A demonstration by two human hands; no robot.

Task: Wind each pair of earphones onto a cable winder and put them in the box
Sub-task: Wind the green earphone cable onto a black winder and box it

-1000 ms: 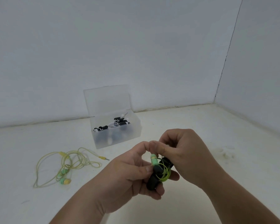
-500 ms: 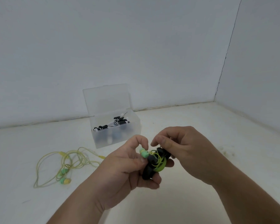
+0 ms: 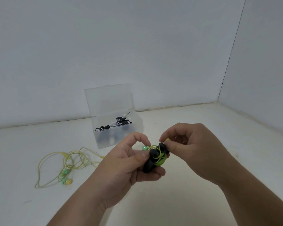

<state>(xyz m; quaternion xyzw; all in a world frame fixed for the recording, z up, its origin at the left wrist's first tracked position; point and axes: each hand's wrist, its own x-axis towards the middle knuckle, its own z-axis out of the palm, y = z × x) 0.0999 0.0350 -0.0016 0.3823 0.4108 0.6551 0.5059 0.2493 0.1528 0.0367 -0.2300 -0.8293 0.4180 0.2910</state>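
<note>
Since the earlier frames the right hand had let go of the green earbud and shifted its grip to the far upper end of the cable winder, while the bud now stuck out to the left, just beside the curled left index finger. The left hand held the black winder from below and from the left, thumb pressed on its near face and fingers curled under it. The winder's long axis ran from lower left, near the palm, to upper right, toward the right hand. The green cable was looped around its right side. The right grip was narrow: thumb and forefinger pinched a small yellow piece, probably the second bud, touching the winder's top end; the other fingers were loosely curled above it. The right wrist came in from the lower right, palm turned down. Judging by this, the winding was nearly done and the ends were being tucked in. The box stood behind the hands and slightly left, lid raised, with wound pairs already inside. The loose yellow earphones lay untouched on the bench, well to the left.
</note>
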